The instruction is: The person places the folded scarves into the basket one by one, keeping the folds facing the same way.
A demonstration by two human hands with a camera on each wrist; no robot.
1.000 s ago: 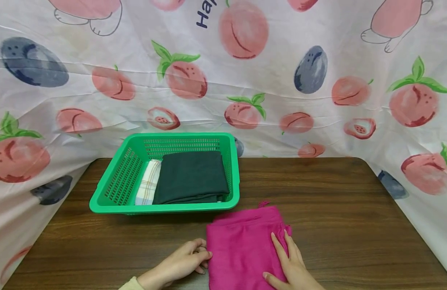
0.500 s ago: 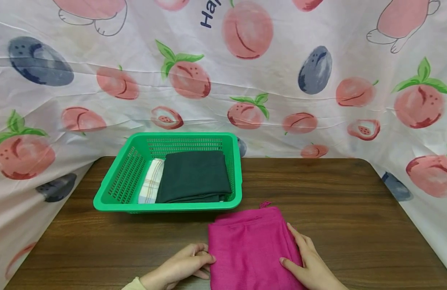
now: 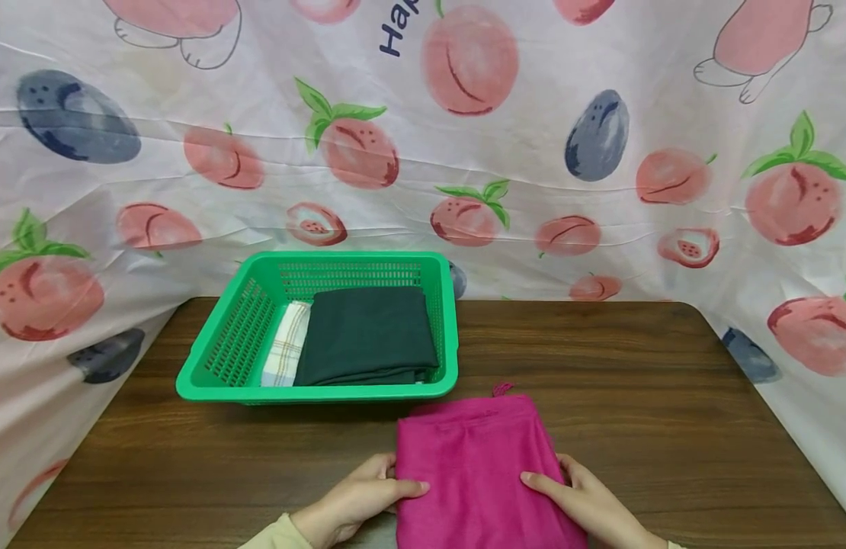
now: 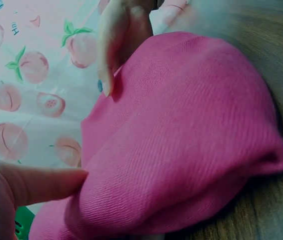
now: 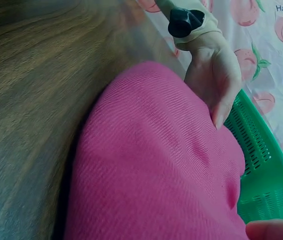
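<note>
A folded magenta cloth lies on the brown table at the near edge, just in front of a green basket. My left hand grips the cloth's left side, with its thumb on top and the other fingers at the edge. The right side is held the same way by my right hand. In the left wrist view the cloth bulges between my left thumb and the right hand. The right wrist view shows the cloth, my left hand and the basket.
The basket holds a folded dark green cloth and, to its left, a folded checked cloth. A fruit-printed sheet hangs behind and around the table. Bare wood lies right of the magenta cloth and left of my left hand.
My right hand slid from lying flat on the cloth to its right edge and took hold there. My left thumb moved onto the cloth's top.
</note>
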